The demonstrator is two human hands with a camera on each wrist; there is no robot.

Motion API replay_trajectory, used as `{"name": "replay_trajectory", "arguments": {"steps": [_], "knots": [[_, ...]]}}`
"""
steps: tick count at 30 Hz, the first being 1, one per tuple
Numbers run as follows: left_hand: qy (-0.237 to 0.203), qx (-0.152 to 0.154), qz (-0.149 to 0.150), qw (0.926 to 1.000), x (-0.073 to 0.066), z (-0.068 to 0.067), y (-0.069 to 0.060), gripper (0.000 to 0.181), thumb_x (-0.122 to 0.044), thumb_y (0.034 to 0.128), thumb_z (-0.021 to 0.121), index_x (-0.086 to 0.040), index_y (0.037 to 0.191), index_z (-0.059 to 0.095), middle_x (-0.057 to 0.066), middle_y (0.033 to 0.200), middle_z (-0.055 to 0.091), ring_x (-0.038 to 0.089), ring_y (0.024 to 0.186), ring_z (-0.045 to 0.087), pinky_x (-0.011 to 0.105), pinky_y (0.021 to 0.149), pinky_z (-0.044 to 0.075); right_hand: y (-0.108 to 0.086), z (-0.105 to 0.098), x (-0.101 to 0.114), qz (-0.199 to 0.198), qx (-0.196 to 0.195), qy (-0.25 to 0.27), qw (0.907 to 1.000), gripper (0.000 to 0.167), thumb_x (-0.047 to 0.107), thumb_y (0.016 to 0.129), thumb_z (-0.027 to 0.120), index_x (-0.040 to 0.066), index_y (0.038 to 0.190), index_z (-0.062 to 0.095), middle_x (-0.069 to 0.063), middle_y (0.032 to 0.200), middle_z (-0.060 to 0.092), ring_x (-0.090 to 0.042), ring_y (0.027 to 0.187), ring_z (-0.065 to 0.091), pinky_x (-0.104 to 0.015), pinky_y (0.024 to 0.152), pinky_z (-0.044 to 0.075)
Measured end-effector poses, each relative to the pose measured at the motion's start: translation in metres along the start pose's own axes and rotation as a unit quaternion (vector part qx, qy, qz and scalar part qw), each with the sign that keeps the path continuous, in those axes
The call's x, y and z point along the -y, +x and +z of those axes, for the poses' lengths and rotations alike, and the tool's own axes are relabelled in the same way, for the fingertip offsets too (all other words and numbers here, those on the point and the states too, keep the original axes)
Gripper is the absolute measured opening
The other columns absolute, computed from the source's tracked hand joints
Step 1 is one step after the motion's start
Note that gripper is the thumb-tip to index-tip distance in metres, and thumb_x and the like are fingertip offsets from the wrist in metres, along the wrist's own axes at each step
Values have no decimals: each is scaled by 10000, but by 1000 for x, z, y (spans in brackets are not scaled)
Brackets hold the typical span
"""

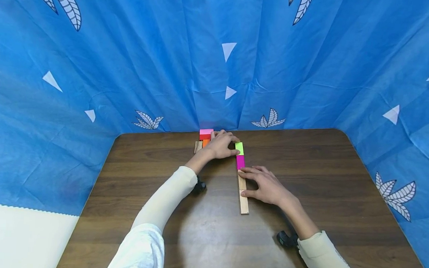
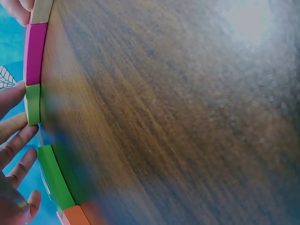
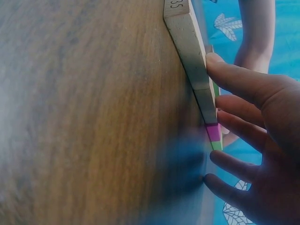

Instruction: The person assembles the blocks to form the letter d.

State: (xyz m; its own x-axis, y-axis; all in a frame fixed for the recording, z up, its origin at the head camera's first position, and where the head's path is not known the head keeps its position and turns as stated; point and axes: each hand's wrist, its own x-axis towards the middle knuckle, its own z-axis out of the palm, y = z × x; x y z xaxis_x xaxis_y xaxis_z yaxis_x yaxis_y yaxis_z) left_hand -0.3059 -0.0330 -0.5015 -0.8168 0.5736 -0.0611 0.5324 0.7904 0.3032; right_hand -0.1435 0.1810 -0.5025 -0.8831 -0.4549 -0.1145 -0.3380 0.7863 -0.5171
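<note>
Seemingly part-lined-up on the tabletop (image 1: 325, 164): pinching green block (image 1: 239, 148) with left hand (image 1: 222, 145), touching wooden blocks (image 1: 245, 203) with right hand (image 1: 264, 186), fingers spread, magenta block (image 1: 240, 162) between; leaving red block (image 1: 204, 137) and orange block (image 1: 206, 142) outside.

A row of blocks ran down the left side, along the edge of a brown wood-grain table (image 2: 154, 112) that filled most of the left wrist view. At the top, fingertips of the right hand (image 2: 16, 10) touched a wood block (image 2: 41, 10). Below, end to end, came a magenta block (image 2: 35, 54), then a light green block (image 2: 33, 104), pinched by the left hand (image 2: 11, 149), its other fingers spread. After a gap stood a dark green block (image 2: 57, 176), touching an orange block (image 2: 76, 216) at the bottom. Blue cloth (image 2: 9, 42) with a leaf print showed behind the hands; glare whitened the table's upper right.
</note>
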Motion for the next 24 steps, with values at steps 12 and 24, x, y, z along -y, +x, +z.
{"name": "replay_trajectory", "arguments": {"steps": [12, 24], "knots": [[16, -12, -7, 10000, 1, 2, -2, 534, -544, 1010, 701, -287, 1475, 653, -12, 1522, 632, 237, 1381, 493, 600, 1160, 288, 0, 1, -2, -25, -15, 15, 10000, 722, 451, 937, 830, 232, 1574, 569, -40, 1692, 491, -455, 1555, 406, -783, 1208, 303], [-476, -425, -190, 9978, 32, -12, -29, 553, -431, 1017, 723, -222, 1516, 609, 52, 1554, 596, 303, 1461, 469, 610, 1165, 291, 0, 2, 0, -25, -10, 28, 10000, 730, 461, 934, 830, 231, 1576, 566, -46, 1693, 490, -452, 1551, 407, -776, 1220, 291]]}}
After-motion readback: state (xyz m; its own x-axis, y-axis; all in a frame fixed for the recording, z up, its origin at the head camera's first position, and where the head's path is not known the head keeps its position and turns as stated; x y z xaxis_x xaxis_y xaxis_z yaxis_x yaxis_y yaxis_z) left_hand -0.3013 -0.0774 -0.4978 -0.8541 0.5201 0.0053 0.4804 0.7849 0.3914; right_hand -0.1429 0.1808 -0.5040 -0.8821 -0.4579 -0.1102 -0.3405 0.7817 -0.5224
